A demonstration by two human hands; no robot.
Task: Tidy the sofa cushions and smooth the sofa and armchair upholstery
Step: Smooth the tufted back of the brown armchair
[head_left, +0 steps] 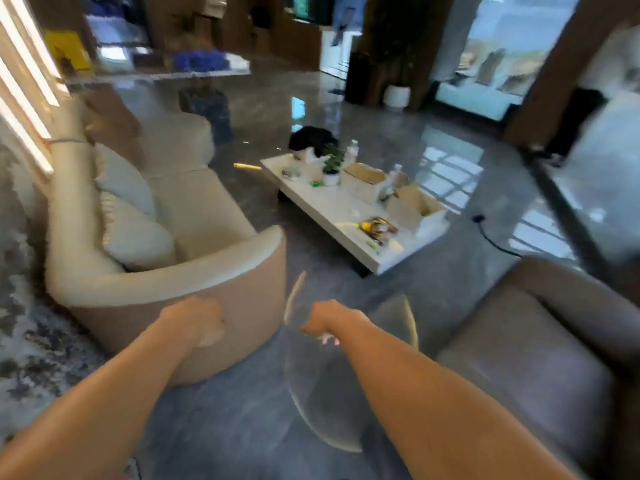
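From the head camera, the only view I have, I look down over both forearms toward the cream sofa (pixel 194 209), which runs away on my left with its near arm curving just ahead of me. Two pale cushions (pixel 133 216) lean against its backrest, one beside the other, the nearer one slumped lower. The grey armchair (pixel 540 351) sits at my right, well apart from the sofa, its seat bare. My left hand (pixel 197 322) is against the outer side of the sofa's near arm, fingers curled in — clenched, as far as the blur lets me judge, though whether it pinches fabric or just presses I cannot tell. My right hand (pixel 323 323) hangs over a round glass side table (pixel 346 375) between the two seats; its fingers point down and away, and I cannot tell whether they are released or curled. The white coffee surface (pixel 349 209) beyond is cluttered with boxes and a small plant, and no part of my job. I judge the step in hand to be smoothing the sofa arm. To do it well I would flatten the left palm and stroke along the curve in one direction — then reach in for the slumped cushion, keeping the right arm clear of the glass.
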